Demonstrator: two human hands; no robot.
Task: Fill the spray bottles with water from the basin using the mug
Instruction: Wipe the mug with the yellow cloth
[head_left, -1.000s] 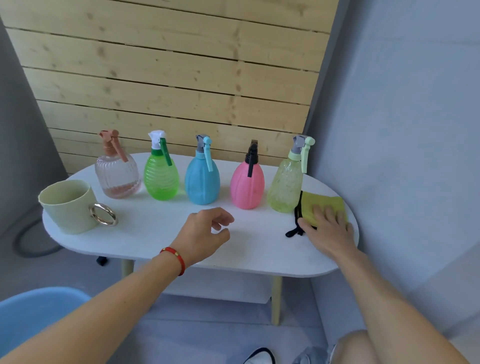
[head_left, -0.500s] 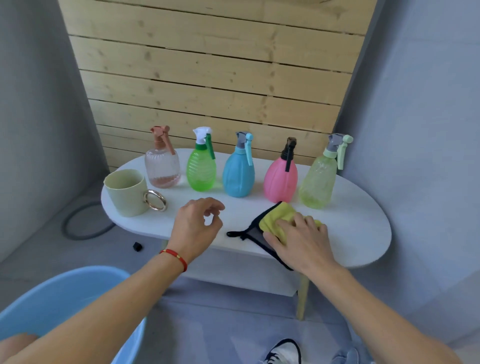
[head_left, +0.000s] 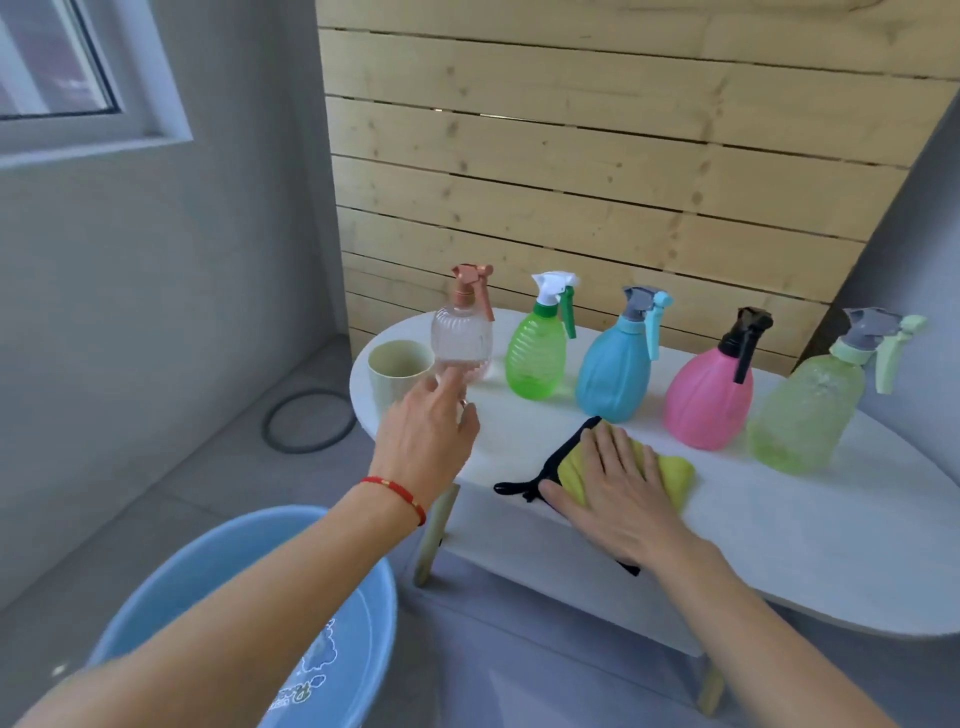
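Taking the mug (head_left: 399, 371) as the marker: it stands at the left end of the white table (head_left: 810, 566), and the blue basin (head_left: 363, 613) sits on the floor below and to its left, water showing inside. To the mug's right the five spray bottles run in a row: clear pink (head_left: 462, 340) touching or nearly touching it, then green (head_left: 535, 353), blue (head_left: 615, 371), pink (head_left: 709, 397) and pale green (head_left: 805, 410) furthest off.

All five wear their spray heads, and only the clear pink one seems to have a little water at the bottom; the others I cannot judge. So filling looks barely begun, with scooping, uncapping and pouring all left.

The left hand (head_left: 426, 436) hovers just in front of the mug with fingers loosely spread, holding nothing; it looks set to take the mug. Further right, the right hand (head_left: 618, 483) lies flat with straight fingers, pressing a yellow cloth (head_left: 675, 475) onto the table.
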